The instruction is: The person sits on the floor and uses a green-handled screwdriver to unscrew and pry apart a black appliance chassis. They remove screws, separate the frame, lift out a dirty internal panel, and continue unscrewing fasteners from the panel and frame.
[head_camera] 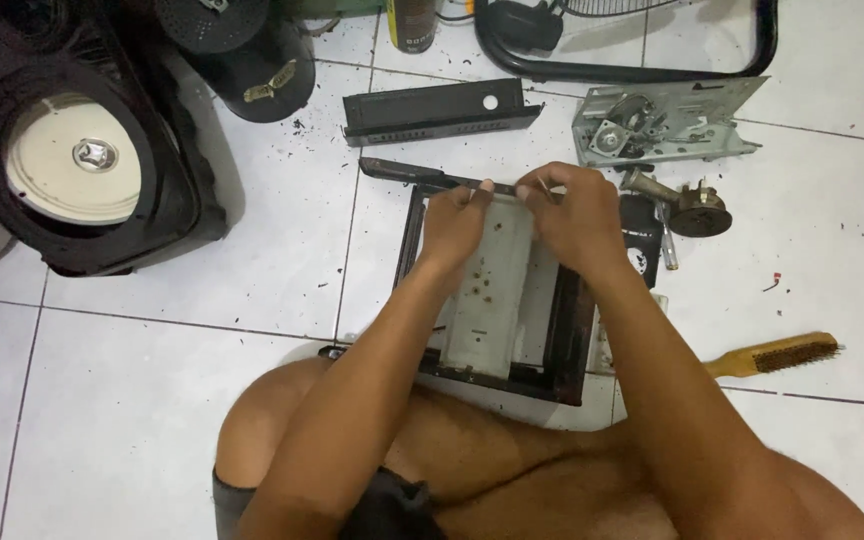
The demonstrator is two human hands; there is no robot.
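A dark rectangular metal frame (564, 340) lies on the white tiled floor in front of my knees. Inside it stands a pale, rust-spotted metal plate (493, 300). My left hand (455, 222) grips the plate's far edge at the left. My right hand (574, 215) pinches the same far edge at the right, fingers closed on it. A dark bar (402, 172) runs along the frame's far side, just beyond my fingertips.
A black speaker box with a white cone (72, 160) stands far left. Beyond the frame lie a black metal panel (437, 110), a grey mechanism plate (662, 120) and a brass burner part (697, 208). A wire brush (777, 355) lies right.
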